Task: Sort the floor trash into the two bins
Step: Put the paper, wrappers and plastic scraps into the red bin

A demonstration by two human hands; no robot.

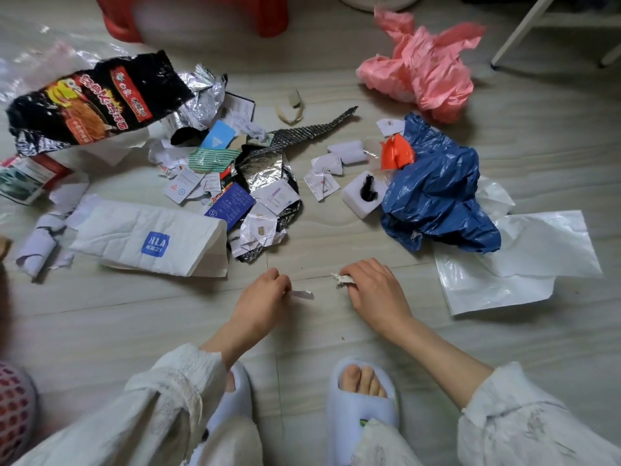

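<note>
Trash lies scattered across the floor, all of it ahead of the hands. The left hand is curled and pinches a small white paper scrap that points right, toward the other hand. The right hand is curled over a crumpled white scrap at floor level. The two hands are near each other, just in front of the slippers.

Main paper pile: ahead and to the left, nearer the left hand. White HLA bag: just left of that hand, long axis running left to right. Blue plastic bag and clear plastic sheet: ahead right, nearer the right hand. Pink plastic bag and noodle wrapper: farther off.

No bin can be identified with certainty; a red mesh container shows at the lower left edge. Nothing obstructs either hand.
</note>
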